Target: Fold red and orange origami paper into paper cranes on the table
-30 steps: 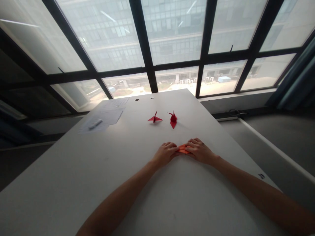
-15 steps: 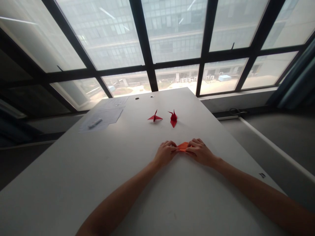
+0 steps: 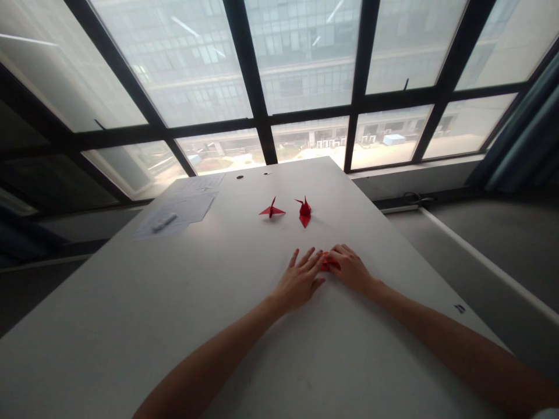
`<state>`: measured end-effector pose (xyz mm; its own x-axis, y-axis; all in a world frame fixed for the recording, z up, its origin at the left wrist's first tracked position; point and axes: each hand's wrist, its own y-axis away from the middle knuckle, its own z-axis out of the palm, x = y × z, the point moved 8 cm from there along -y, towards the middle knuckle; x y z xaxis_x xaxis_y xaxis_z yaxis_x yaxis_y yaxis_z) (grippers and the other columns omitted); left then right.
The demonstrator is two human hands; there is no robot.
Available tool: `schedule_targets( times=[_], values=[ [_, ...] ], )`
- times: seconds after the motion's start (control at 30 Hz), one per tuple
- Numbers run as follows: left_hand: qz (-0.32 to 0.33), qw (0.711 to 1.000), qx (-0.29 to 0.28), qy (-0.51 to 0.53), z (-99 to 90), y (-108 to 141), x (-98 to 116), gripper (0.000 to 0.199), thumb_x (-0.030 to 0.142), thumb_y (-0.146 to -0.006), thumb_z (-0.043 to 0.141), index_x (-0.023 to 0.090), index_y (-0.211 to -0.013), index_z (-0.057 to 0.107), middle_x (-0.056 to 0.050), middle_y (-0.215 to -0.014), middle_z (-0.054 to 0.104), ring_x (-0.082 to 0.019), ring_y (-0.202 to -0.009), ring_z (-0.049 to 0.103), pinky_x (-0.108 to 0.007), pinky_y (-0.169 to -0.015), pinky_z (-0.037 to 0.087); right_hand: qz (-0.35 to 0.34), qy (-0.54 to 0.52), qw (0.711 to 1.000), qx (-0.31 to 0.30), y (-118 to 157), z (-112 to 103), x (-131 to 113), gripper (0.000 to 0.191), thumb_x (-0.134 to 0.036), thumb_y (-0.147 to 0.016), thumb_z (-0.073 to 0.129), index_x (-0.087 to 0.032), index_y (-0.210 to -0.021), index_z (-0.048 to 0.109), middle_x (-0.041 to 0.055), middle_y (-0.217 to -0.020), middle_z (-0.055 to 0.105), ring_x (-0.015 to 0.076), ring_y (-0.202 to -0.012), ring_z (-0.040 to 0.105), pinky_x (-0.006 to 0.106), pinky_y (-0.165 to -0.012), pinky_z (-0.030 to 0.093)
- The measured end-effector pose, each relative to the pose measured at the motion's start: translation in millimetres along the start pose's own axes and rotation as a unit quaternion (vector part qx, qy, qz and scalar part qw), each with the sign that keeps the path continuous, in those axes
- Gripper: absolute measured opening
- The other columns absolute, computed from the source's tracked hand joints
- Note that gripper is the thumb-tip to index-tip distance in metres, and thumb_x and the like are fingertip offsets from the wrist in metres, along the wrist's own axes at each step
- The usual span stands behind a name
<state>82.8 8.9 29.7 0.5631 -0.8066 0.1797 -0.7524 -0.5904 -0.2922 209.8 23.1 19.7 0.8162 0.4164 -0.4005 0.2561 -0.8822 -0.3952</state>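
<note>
A small folded piece of red-orange origami paper (image 3: 325,263) lies on the white table between my hands, partly covered by fingers. My left hand (image 3: 300,280) is flat with its fingers spread, the fingertips touching the paper's left side. From the right, my right hand (image 3: 350,269) grips the paper with curled fingers. Beyond them stand two red paper cranes, the left crane (image 3: 271,210) with its wings out and the right crane (image 3: 305,213) with its neck pointing up to the left.
Thin paper sheets (image 3: 192,208) lie at the table's far left, with a pale marker-like object (image 3: 165,223) on them. The white table (image 3: 183,314) narrows toward large windows (image 3: 301,64). A dark mark (image 3: 459,309) is near its right edge.
My left hand has let go of its pinch and spread its fingers flat by the paper. The paper now looks redder and more covered. My right hand stays on it.
</note>
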Motion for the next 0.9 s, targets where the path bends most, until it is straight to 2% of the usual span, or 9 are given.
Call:
schedule_targets(
  times=[0.1,0.27,0.33,0.43,0.53,0.67,0.77,0.83,0.9],
  values=[
    [0.007,0.998,-0.069,-0.011,14.6,8,6,0.067,0.057,-0.095,0.038,0.023,-0.152,0.025,-0.013,-0.156,0.032,-0.027,-0.147,0.02,-0.054,-0.118,0.007,0.006,0.007,1.0,0.005,0,-1,2,0.011,-0.019,-0.088,0.058,-0.022,-0.096,0.065,0.0069,-0.101,0.061,0.022,-0.099,0.052,0.034,-0.089,0.043],
    [-0.081,0.99,-0.116,-0.03,27.9,31,-21,0.082,0.068,-0.089,0.038,0.015,-0.151,0.028,-0.021,-0.155,0.028,-0.034,-0.146,0.021,-0.057,-0.116,0.01,0.001,0.017,1.0,-0.005,1,1,3,0.013,-0.02,-0.089,0.058,-0.023,-0.096,0.068,0.0071,-0.105,0.06,0.0221,-0.101,0.051,0.036,-0.09,0.042],
    [-0.12,0.987,-0.1,-0.044,26.5,35,-31,0.082,0.066,-0.087,0.046,0.011,-0.147,0.037,-0.024,-0.151,0.035,-0.039,-0.143,0.025,-0.058,-0.114,0.014,-0.007,0.019,1.0,-0.011,1,1,2,0.014,-0.021,-0.091,0.056,-0.024,-0.092,0.07,0.0069,-0.103,0.06,0.0217,-0.1,0.051,0.036,-0.089,0.041],
    [-0.186,0.981,-0.024,-0.059,13.6,29,-40,0.062,0.049,-0.091,0.05,0.01,-0.138,0.049,-0.025,-0.139,0.05,-0.043,-0.136,0.036,-0.06,-0.11,0.021,-0.018,0.024,0.999,-0.019,1,1,0,0.016,-0.023,-0.092,0.056,-0.023,-0.087,0.071,0.0065,-0.099,0.061,0.0214,-0.098,0.051,0.035,-0.088,0.041],
    [-0.168,0.985,0.037,-0.006,4.0,8,-37,0.038,0.031,-0.098,0.041,0.021,-0.13,0.058,-0.014,-0.124,0.061,-0.029,-0.114,0.056,-0.045,-0.099,0.039,-0.021,0.032,0.999,-0.023,0,1,-1,0.018,-0.023,-0.092,0.057,-0.023,-0.081,0.071,0.0061,-0.097,0.062,0.0212,-0.096,0.052,0.035,-0.088,0.04],
    [-0.153,0.985,0.057,0.047,4.5,-11,-44,0.021,0.028,-0.093,0.054,0.027,-0.099,0.074,-0.005,-0.095,0.065,-0.022,-0.092,0.058,-0.036,-0.087,0.043,-0.007,0.031,0.999,-0.03,-3,5,2,0.018,-0.024,-0.092,0.056,-0.022,-0.079,0.068,0.0051,-0.092,0.063,0.0207,-0.092,0.054,0.033,-0.085,0.042],
    [-0.158,0.982,0.075,0.076,7.5,-12,-52,0.018,0.026,-0.089,0.059,0.026,-0.1,0.074,-0.005,-0.092,0.065,-0.02,-0.088,0.058,-0.033,-0.084,0.043,0.003,0.029,1.0,-0.01,-4,6,3,0.012,-0.023,-0.09,0.06,-0.022,-0.099,0.068,0.0062,-0.103,0.064,0.0221,-0.098,0.054,0.033,-0.088,0.042],
    [-0.164,0.979,0.081,0.093,9.6,-10,-56,0.019,0.024,-0.088,0.061,0.025,-0.102,0.073,-0.004,-0.092,0.064,-0.02,-0.087,0.058,-0.032,-0.082,0.043,-0.006,0.036,0.999,0.0,-5,6,1,0.029,-0.02,-0.089,0.061,-0.021,-0.117,0.062,0.0079,-0.114,0.063,0.0237,-0.105,0.053,0.035,-0.091,0.04],
    [-0.168,0.977,0.077,0.105,11.4,-10,-57,0.018,0.023,-0.087,0.062,0.025,-0.101,0.073,-0.004,-0.091,0.064,-0.019,-0.085,0.058,-0.03,-0.08,0.044,-0.021,0.051,0.998,-0.007,-6,7,-2,0.036,-0.018,-0.089,0.061,-0.022,-0.124,0.059,0.0085,-0.116,0.063,0.0245,-0.107,0.052,0.035,-0.092,0.039]
  ],
)
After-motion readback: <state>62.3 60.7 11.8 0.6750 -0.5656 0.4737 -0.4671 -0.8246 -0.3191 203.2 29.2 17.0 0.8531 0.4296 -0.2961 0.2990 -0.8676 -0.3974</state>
